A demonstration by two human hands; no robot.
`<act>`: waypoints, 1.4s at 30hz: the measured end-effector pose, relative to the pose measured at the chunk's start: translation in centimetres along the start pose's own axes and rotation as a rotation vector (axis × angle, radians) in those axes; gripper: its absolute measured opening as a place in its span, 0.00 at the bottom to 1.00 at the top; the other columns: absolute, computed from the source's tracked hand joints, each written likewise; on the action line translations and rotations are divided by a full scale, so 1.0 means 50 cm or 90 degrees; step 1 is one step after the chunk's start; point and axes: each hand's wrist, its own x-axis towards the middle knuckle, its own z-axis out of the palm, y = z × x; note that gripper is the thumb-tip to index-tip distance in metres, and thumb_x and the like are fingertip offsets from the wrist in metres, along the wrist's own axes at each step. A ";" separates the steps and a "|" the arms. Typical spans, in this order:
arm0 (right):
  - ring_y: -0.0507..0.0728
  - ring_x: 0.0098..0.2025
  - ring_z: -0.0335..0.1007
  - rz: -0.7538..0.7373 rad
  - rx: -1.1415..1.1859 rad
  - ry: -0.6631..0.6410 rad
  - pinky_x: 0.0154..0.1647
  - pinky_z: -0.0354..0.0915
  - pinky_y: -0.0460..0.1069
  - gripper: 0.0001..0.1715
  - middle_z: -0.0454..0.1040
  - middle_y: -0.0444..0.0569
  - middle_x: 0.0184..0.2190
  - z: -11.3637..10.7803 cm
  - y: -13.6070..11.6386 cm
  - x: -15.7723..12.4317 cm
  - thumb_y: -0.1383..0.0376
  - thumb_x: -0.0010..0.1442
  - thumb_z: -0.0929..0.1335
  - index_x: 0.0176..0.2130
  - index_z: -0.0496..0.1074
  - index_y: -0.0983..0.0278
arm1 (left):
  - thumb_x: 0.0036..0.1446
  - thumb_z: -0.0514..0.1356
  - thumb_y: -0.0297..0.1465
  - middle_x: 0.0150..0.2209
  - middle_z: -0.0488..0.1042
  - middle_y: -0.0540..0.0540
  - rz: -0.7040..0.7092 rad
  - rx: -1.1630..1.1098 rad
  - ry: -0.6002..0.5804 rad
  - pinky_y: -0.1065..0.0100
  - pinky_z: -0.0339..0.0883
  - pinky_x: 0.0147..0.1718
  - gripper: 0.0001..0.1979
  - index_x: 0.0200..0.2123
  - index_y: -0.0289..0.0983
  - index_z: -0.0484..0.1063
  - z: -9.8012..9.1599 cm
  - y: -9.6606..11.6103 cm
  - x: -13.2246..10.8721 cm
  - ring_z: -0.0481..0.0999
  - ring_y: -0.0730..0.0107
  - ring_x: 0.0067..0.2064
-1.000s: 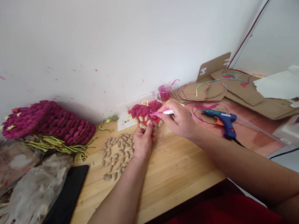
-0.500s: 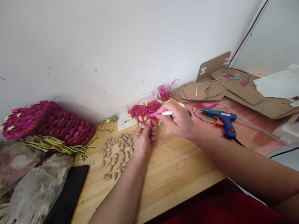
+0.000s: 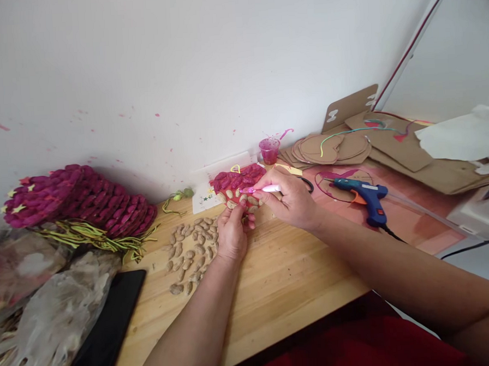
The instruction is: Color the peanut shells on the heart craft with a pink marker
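Observation:
My left hand (image 3: 233, 235) is closed on the lower edge of a peanut-covered ornament (image 3: 240, 178). The ornament's upper peanuts are magenta, the lower ones bare tan on a red backing, and a yellow loop stands at its top. Pinched in my right hand (image 3: 292, 199) is a paintbrush (image 3: 272, 188) with a white handle. Its pink-stained tip is at the peanuts in the ornament's middle; whether it touches them I cannot tell. Behind my right hand stands a clear cup (image 3: 269, 150) stained with magenta paint. Loose peanuts (image 3: 190, 254) lie left of my left wrist.
Finished-looking magenta peanut ornaments (image 3: 106, 201) are stacked at left, above plastic bags (image 3: 66, 312) and a black flat object (image 3: 112, 321). On the right lie a blue glue gun (image 3: 364, 196), cardboard hearts (image 3: 320, 148) and cardboard sheets (image 3: 407, 152). A wall rises behind the table (image 3: 299, 289).
My right hand and the paintbrush have shifted slightly left and down across the ornament. My left hand keeps its hold on the ornament in nearly the same place.

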 end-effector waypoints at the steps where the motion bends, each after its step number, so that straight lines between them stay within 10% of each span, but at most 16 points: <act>1: 0.57 0.37 0.73 0.002 0.001 -0.005 0.38 0.66 0.53 0.08 0.78 0.47 0.32 0.000 0.000 -0.001 0.59 0.70 0.71 0.38 0.74 0.60 | 0.39 0.75 0.37 0.21 0.71 0.51 0.001 -0.001 0.000 0.74 0.55 0.18 0.18 0.30 0.34 0.75 0.000 0.000 0.000 0.68 0.77 0.20; 42: 0.59 0.38 0.71 0.001 -0.028 -0.015 0.40 0.65 0.54 0.09 0.78 0.47 0.31 -0.002 0.009 0.000 0.58 0.69 0.71 0.36 0.73 0.59 | 0.38 0.75 0.38 0.22 0.71 0.51 -0.019 -0.006 0.025 0.75 0.55 0.19 0.18 0.26 0.35 0.73 0.002 0.003 0.004 0.68 0.78 0.21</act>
